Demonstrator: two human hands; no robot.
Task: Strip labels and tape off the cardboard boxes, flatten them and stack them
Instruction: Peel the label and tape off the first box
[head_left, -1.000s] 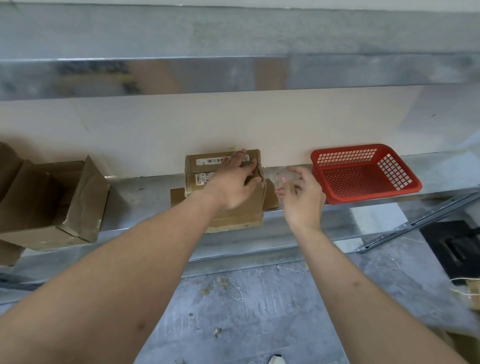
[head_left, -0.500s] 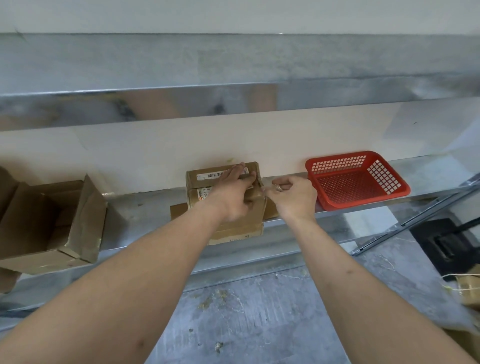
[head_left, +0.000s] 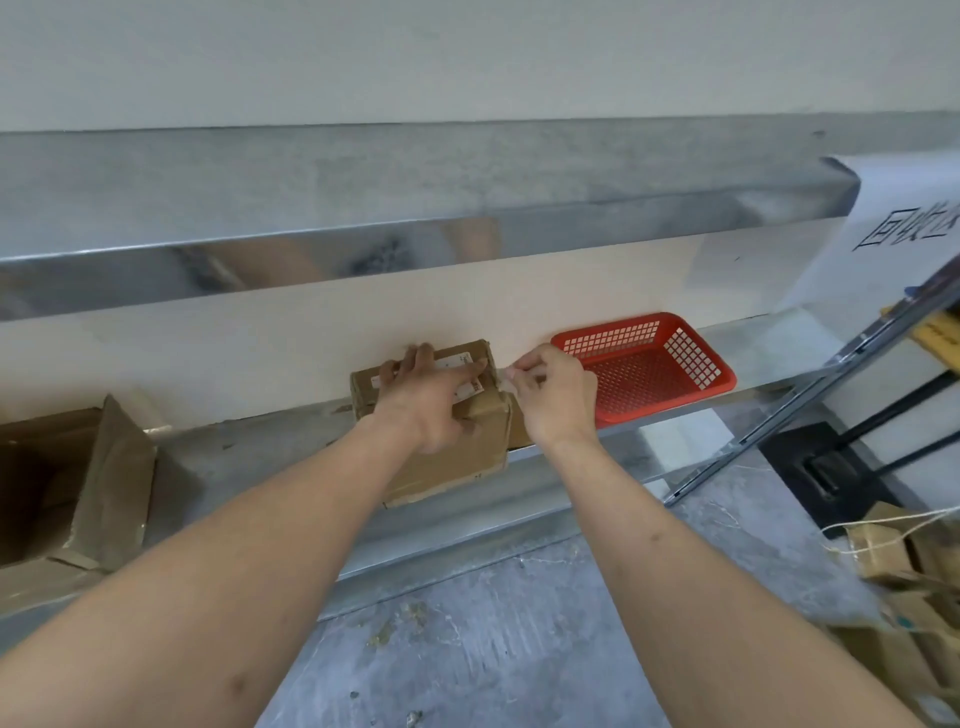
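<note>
Small cardboard box (head_left: 441, 457) sits on metal shelf (head_left: 249, 457), against back wall, just left of red basket (head_left: 649, 364). Left hand (head_left: 431, 400) spread flat on top, fingers over white label (head_left: 457, 366), pressing down. Right hand (head_left: 553, 395) at box's upper right corner, fingertips pinching clear tape (head_left: 506, 375) end (hard to see, nearly transparent). Box likely light, stiff-ish, crushable; would slide on steel, so pin top, peel tape low along seam.

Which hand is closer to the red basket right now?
Right. The right hand sits just beside the red basket's near-left corner, pinching at the small box's right edge. The left hand rests on top of that box, farther left.
</note>
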